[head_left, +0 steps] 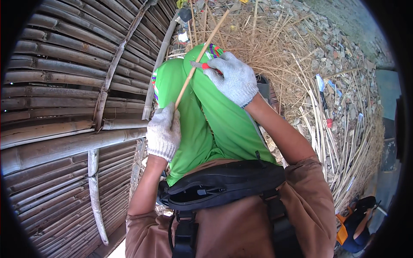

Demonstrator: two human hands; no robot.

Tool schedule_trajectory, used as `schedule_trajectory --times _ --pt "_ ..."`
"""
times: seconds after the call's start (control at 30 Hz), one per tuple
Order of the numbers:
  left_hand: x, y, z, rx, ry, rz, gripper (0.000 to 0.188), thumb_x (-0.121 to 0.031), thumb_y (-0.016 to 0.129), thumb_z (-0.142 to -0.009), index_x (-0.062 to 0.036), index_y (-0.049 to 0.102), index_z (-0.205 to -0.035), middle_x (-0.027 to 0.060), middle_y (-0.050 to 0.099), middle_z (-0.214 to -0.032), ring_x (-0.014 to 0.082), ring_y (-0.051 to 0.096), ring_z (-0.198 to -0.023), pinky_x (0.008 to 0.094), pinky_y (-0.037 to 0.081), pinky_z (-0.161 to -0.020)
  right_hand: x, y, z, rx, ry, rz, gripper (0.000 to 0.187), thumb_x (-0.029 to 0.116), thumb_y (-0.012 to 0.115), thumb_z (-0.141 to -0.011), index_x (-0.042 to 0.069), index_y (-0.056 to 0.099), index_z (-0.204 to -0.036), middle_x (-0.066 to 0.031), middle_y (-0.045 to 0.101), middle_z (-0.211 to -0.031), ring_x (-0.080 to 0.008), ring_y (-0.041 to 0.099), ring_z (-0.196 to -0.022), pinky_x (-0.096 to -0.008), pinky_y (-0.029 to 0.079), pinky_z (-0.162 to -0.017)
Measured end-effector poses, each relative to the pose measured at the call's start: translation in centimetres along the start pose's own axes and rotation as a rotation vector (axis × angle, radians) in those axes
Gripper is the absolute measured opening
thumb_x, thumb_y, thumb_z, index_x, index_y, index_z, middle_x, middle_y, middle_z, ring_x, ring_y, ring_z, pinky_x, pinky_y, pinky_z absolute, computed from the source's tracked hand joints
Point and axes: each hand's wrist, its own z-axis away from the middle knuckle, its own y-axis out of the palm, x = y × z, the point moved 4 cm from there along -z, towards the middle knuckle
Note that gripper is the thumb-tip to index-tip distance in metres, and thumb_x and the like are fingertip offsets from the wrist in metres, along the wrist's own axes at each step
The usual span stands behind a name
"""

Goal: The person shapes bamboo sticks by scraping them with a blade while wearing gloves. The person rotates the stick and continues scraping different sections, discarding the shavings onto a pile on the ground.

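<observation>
A long, thin bamboo strip (211, 38) slants across my lap, its far end up and to the right. My left hand (164, 132), in a white knit glove, is closed around the strip's near end. My right hand (232, 77), gloved the same way, grips a small knife (204, 66) by its red handle. The knife's short blade lies against the strip above my knees. Under both hands are my legs in green trousers (223, 116). Part of the knife's handle is hidden by my right fingers.
A slatted bamboo wall (64, 77) rises close on my left. Straw-like shavings (271, 43) cover stony ground ahead and right, with a bundle of thin strips (340, 159) beside me. A black bag (219, 182) sits at my waist. Another person (359, 223) is at the lower right.
</observation>
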Motion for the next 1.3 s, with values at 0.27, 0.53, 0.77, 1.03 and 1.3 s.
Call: schedule_trajectory --times 0.27,0.53,0.77,1.03,1.3 --pt "-0.5 -2.7 3.9 0.107 -0.111 -0.149 0.039 0.000 0.070 -0.100 -0.0001 0.068 -0.139 0.0262 0.071 -0.102 0.0472 0.073 -0.090 0.0537 0.060 -0.078 0.0 0.2 0.1 0.009 0.041 0.006 0.023 0.038 0.080 -0.099 0.016 0.082 -0.108 -0.0099 0.071 -0.098 -0.0343 0.076 -0.086 -0.0480 0.061 -0.074" --pt "0.3 -7.0 10.0 0.146 -0.086 -0.210 0.059 0.004 0.074 -0.090 0.0005 0.064 -0.148 0.0244 0.072 -0.109 0.0477 0.072 -0.097 0.0536 0.061 -0.082 -0.4 0.3 0.1 -0.017 0.058 0.003 0.027 0.044 0.077 -0.100 0.018 0.082 -0.106 -0.0123 0.073 -0.103 -0.0380 0.077 -0.084 -0.0523 0.062 -0.073" --pt "1.6 -9.9 16.0 0.149 -0.171 -0.387 0.057 -0.004 0.075 -0.092 -0.0054 0.067 -0.148 0.0246 0.075 -0.125 0.0458 0.077 -0.098 0.0535 0.063 -0.084 -0.1 0.0 0.0 0.008 0.100 0.003 0.027 0.040 0.079 -0.100 0.016 0.083 -0.111 -0.0105 0.072 -0.100 -0.0355 0.077 -0.089 -0.0491 0.061 -0.077" --pt "4.4 -12.2 19.0 0.129 -0.055 -0.533 0.062 -0.008 0.077 -0.091 -0.0051 0.064 -0.151 0.0200 0.077 -0.120 0.0408 0.077 -0.091 0.0522 0.061 -0.076 -0.1 0.1 0.4 -0.015 0.110 0.015 0.026 0.040 0.079 -0.101 0.016 0.082 -0.110 -0.0106 0.070 -0.097 -0.0351 0.076 -0.086 -0.0493 0.060 -0.075" --pt "3.1 -10.6 16.4 0.071 -0.107 -0.216 0.032 -0.007 0.074 -0.103 -0.0012 0.073 -0.134 0.0215 0.077 -0.103 0.0424 0.076 -0.084 0.0500 0.062 -0.074 -0.7 0.5 0.4 -0.068 0.137 -0.014 0.025 0.040 0.079 -0.101 0.016 0.081 -0.109 -0.0111 0.069 -0.094 -0.0354 0.074 -0.083 -0.0489 0.060 -0.074"
